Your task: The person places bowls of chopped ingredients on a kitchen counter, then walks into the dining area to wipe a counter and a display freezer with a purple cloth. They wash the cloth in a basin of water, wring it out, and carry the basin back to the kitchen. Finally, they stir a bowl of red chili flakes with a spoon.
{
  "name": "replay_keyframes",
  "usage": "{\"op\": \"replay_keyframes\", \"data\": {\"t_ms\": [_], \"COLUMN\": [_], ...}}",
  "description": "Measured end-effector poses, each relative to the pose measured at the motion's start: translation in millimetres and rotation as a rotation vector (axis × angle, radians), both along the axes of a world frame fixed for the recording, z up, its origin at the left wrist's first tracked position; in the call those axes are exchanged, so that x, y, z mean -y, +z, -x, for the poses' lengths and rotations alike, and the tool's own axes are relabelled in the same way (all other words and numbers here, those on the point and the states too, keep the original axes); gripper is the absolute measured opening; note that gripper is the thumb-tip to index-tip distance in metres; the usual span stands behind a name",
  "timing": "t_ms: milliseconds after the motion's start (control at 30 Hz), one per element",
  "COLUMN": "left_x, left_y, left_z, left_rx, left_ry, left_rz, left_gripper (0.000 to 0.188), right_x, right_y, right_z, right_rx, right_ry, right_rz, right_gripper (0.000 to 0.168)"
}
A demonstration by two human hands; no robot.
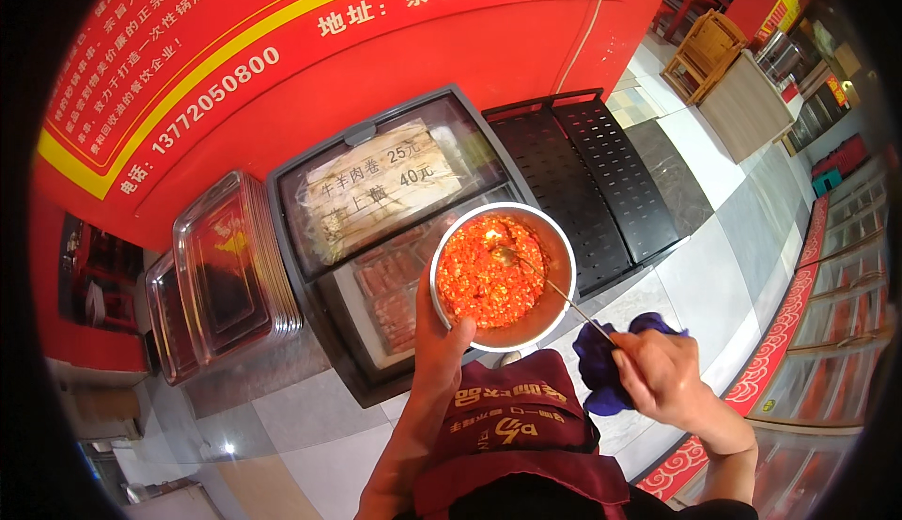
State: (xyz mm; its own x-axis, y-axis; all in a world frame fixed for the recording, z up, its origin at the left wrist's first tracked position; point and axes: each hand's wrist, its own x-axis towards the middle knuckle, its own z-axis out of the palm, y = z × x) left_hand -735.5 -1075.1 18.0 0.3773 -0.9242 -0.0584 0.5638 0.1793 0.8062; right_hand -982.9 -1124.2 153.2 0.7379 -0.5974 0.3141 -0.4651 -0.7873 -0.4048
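Note:
My left hand [440, 340] grips the rim and side of a round metal bowl [560, 259], thumb over the near edge. Chopped red chilli sauce [486, 284] with pale bits lies inside it. A long-handled metal spoon [506, 256] dips into the sauce, its handle slanting out over the rim to my right hand [659, 372]. That same hand also has a dark purple cloth [599, 372] bunched beneath the fingers. The bowl is held in front of my maroon apron [514, 407], above the near right part of a chest freezer.
The chest freezer [320, 301] with a glass lid holds packs of meat [394, 287]. Stacked metal trays [232, 273] stand to its left, a black slatted rack [592, 182] to its right. Behind is a red wall [479, 55] bearing writing. Glass-fronted cabinets [810, 351] line the right side.

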Motion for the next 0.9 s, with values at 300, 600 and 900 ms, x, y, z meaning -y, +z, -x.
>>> {"op": "replay_keyframes", "data": {"t_ms": [300,600,900], "left_x": [2.1,5.8,0.6], "left_y": [4.6,11.6,19.5], "left_z": [11.2,0.2,-35.7], "left_rx": [-0.039,-0.163,-0.051], "left_ry": [-0.076,-0.148,-0.135], "left_rz": [-0.059,-0.051,-0.206], "left_gripper": [0.076,0.063,0.053], "right_x": [10.4,-11.8,15.0], "right_y": [-21.2,-53.8,-54.3], "right_z": [3.2,31.4,34.0], "right_rx": [0.413,0.494,0.596], "right_ry": [-0.57,-0.505,-0.559], "right_rz": [-0.912,-1.201,-1.305], "right_gripper": [0.021,0.035,0.02]}}
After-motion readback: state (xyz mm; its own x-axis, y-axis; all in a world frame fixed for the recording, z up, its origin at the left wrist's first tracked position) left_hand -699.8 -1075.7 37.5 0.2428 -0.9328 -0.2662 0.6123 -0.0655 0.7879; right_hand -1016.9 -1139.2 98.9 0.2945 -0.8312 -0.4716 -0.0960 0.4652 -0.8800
